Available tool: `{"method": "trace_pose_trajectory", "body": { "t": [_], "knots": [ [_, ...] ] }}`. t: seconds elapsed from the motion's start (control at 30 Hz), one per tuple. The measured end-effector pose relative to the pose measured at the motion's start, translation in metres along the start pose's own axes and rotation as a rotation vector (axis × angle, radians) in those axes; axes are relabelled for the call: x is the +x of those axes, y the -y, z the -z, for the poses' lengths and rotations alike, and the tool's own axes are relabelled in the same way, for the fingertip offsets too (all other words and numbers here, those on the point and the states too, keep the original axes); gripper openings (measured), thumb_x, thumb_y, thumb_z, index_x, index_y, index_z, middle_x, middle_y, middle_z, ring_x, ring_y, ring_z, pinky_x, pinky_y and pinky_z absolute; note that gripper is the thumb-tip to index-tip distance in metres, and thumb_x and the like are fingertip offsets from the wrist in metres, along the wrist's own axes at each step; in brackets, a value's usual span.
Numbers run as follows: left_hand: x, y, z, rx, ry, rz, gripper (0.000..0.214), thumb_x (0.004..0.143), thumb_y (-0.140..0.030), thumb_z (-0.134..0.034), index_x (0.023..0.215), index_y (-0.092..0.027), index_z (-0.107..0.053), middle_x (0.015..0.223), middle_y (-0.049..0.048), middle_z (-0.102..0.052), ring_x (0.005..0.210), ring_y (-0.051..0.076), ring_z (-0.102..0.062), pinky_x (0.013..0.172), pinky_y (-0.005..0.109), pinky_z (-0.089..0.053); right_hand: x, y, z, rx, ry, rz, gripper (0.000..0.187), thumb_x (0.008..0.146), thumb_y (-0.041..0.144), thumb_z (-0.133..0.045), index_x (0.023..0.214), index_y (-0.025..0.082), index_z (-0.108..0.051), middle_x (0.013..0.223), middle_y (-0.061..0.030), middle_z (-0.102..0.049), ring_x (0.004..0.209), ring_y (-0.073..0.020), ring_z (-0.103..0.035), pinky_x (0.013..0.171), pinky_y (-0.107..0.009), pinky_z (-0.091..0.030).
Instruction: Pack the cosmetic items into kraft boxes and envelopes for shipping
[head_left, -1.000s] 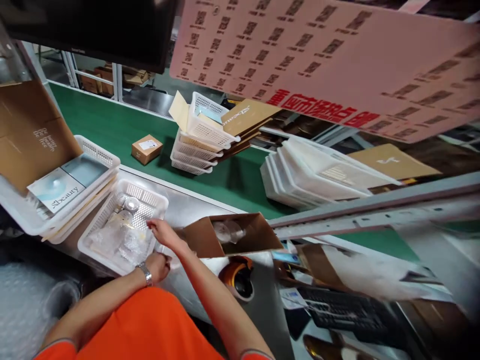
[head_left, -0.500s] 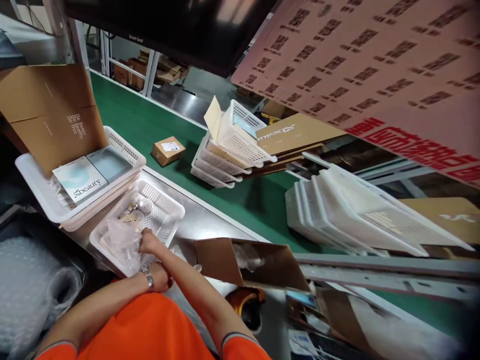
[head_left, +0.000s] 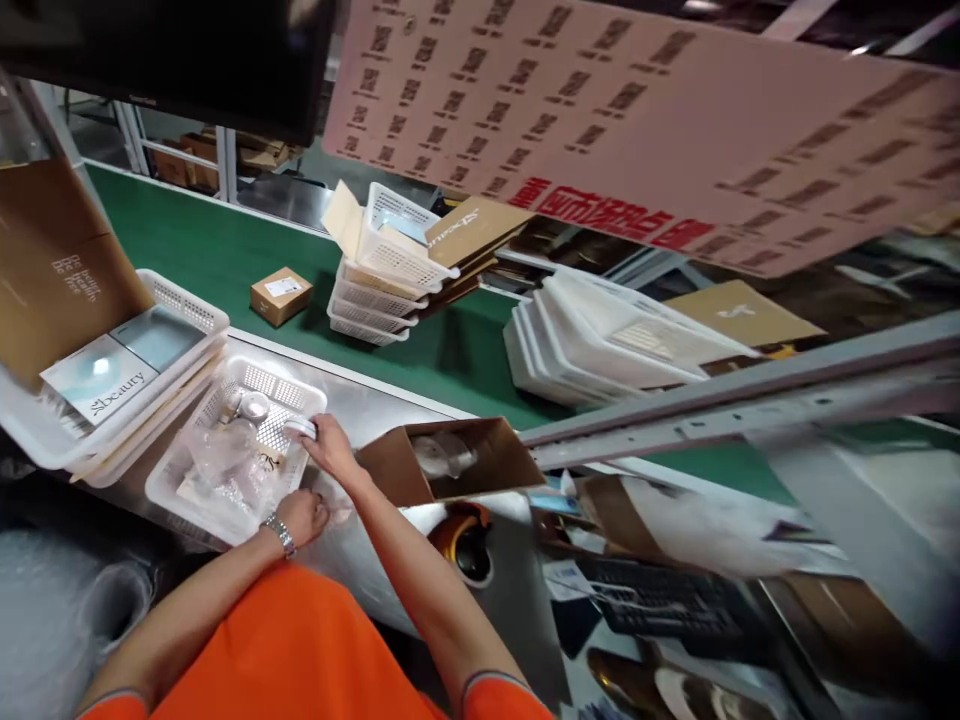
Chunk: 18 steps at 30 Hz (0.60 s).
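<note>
My right hand point(head_left: 331, 448) is closed on a small white round-ended container point(head_left: 301, 428) over the right rim of a white perforated basket point(head_left: 306, 392). Several similar white round containers point(head_left: 253, 406) lie in that basket beside crumpled clear bubble wrap point(head_left: 225, 455). My left hand point(head_left: 303, 516), with a metal watch on the wrist, is below the right one at the basket's near corner. Its fingers are curled closed next to clear plastic wrap point(head_left: 334, 500); what they grip is hidden. An open cardboard box point(head_left: 397, 467) with clear wrapped items inside stands right of my right hand.
At left, a basket point(head_left: 217, 318) holds a printed box point(head_left: 97, 390) and an open brown carton point(head_left: 67, 270). A small carton point(head_left: 280, 296) and stacked baskets point(head_left: 375, 310) sit on the green belt point(head_left: 202, 245). A tape dispenser point(head_left: 465, 540) and keyboard point(head_left: 660, 600) are at right.
The view has swung to the right. My right hand has come up out of the basket to its right rim with the white container. My left hand has moved apart from the right forearm.
</note>
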<state>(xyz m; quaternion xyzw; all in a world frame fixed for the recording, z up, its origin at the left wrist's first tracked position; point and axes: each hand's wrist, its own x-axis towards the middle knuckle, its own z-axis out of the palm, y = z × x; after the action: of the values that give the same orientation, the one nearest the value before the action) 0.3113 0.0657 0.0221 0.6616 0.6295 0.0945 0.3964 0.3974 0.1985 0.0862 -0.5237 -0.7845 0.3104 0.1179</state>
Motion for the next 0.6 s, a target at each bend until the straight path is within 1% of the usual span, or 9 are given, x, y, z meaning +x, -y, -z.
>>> {"method": "trace_pose_trajectory", "body": {
  "t": [0.07, 0.13, 0.2, 0.27, 0.3, 0.37, 0.47, 0.53, 0.6],
  "knots": [
    [0.004, -0.005, 0.003, 0.018, -0.031, -0.007, 0.041, 0.102, -0.037, -0.055, 0.126, -0.015, -0.080, 0.122, 0.0173, -0.078, 0.112, 0.029, -0.073, 0.096, 0.035, -0.053, -0.030, -0.019, 0.017, 0.259, -0.153, -0.005, 0.029, 0.092, 0.043, -0.068, 0.109, 0.019, -0.069, 0.107, -0.0072, -0.072, 0.097, -0.0237, -0.064, 0.089, -0.034, -0.051],
    [0.010, -0.010, 0.005, -0.004, -0.061, -0.004, 0.040, 0.102, -0.040, -0.056, 0.120, -0.017, -0.083, 0.115, 0.0157, -0.080, 0.107, 0.027, -0.074, 0.091, 0.034, -0.052, -0.068, -0.042, 0.021, 0.512, -0.278, -0.020, 0.034, 0.091, 0.048, -0.069, 0.110, 0.020, -0.068, 0.102, -0.0050, -0.073, 0.093, -0.0230, -0.066, 0.086, -0.034, -0.053],
    [0.018, -0.013, 0.008, -0.076, -0.092, 0.014, 0.037, 0.102, -0.038, -0.054, 0.105, -0.017, -0.086, 0.103, 0.0140, -0.082, 0.096, 0.025, -0.075, 0.085, 0.032, -0.050, -0.106, -0.064, 0.014, 0.658, -0.366, -0.048, 0.036, 0.091, 0.050, -0.070, 0.112, 0.020, -0.067, 0.101, -0.0053, -0.075, 0.094, -0.0235, -0.069, 0.086, -0.034, -0.056],
    [0.026, -0.015, 0.009, -0.139, -0.121, 0.032, 0.039, 0.102, -0.032, -0.051, 0.092, -0.016, -0.085, 0.092, 0.0123, -0.082, 0.088, 0.023, -0.074, 0.080, 0.030, -0.048, -0.137, -0.083, 0.001, 0.680, -0.384, -0.058, 0.034, 0.091, 0.047, -0.068, 0.113, 0.021, -0.066, 0.103, -0.0067, -0.076, 0.095, -0.0243, -0.071, 0.086, -0.036, -0.058],
    [0.029, -0.015, 0.009, -0.155, -0.138, 0.038, 0.040, 0.102, -0.030, -0.050, 0.088, -0.016, -0.084, 0.090, 0.0114, -0.082, 0.087, 0.023, -0.074, 0.079, 0.029, -0.047, -0.149, -0.091, -0.006, 0.646, -0.368, -0.048, 0.033, 0.092, 0.044, -0.067, 0.115, 0.021, -0.067, 0.105, -0.0074, -0.077, 0.096, -0.0247, -0.072, 0.086, -0.036, -0.058],
    [0.034, -0.014, 0.010, -0.161, -0.172, 0.039, 0.041, 0.103, -0.029, -0.047, 0.089, -0.016, -0.083, 0.089, 0.0100, -0.082, 0.088, 0.022, -0.073, 0.078, 0.028, -0.046, -0.164, -0.102, -0.016, 0.501, -0.285, 0.003, 0.029, 0.094, 0.037, -0.062, 0.117, 0.022, -0.069, 0.110, -0.0089, -0.078, 0.099, -0.0258, -0.072, 0.088, -0.038, -0.059],
    [0.036, -0.015, 0.008, -0.167, -0.216, 0.027, 0.043, 0.104, -0.033, -0.046, 0.091, -0.016, -0.082, 0.087, 0.0092, -0.082, 0.087, 0.022, -0.073, 0.076, 0.027, -0.046, -0.169, -0.106, -0.020, 0.217, -0.103, 0.058, 0.032, 0.093, 0.023, -0.057, 0.121, 0.022, -0.072, 0.117, -0.0110, -0.079, 0.106, -0.0272, -0.073, 0.095, -0.039, -0.056],
    [0.033, -0.016, 0.005, -0.165, -0.222, 0.003, 0.044, 0.104, -0.036, -0.046, 0.089, -0.016, -0.082, 0.086, 0.0093, -0.082, 0.084, 0.022, -0.073, 0.076, 0.028, -0.046, -0.164, -0.101, -0.018, 0.049, 0.019, 0.014, 0.037, 0.093, 0.016, -0.055, 0.125, 0.021, -0.072, 0.122, -0.0132, -0.078, 0.109, -0.0276, -0.074, 0.097, -0.036, -0.054],
    [0.028, -0.018, 0.001, -0.169, -0.220, -0.032, 0.043, 0.104, -0.036, -0.047, 0.089, -0.016, -0.082, 0.089, 0.0098, -0.082, 0.085, 0.022, -0.073, 0.078, 0.028, -0.047, -0.154, -0.093, -0.016, -0.081, 0.113, -0.094, 0.037, 0.097, 0.014, -0.052, 0.129, 0.019, -0.071, 0.127, -0.0161, -0.078, 0.112, -0.0275, -0.075, 0.095, -0.033, -0.052]
  ]
}}
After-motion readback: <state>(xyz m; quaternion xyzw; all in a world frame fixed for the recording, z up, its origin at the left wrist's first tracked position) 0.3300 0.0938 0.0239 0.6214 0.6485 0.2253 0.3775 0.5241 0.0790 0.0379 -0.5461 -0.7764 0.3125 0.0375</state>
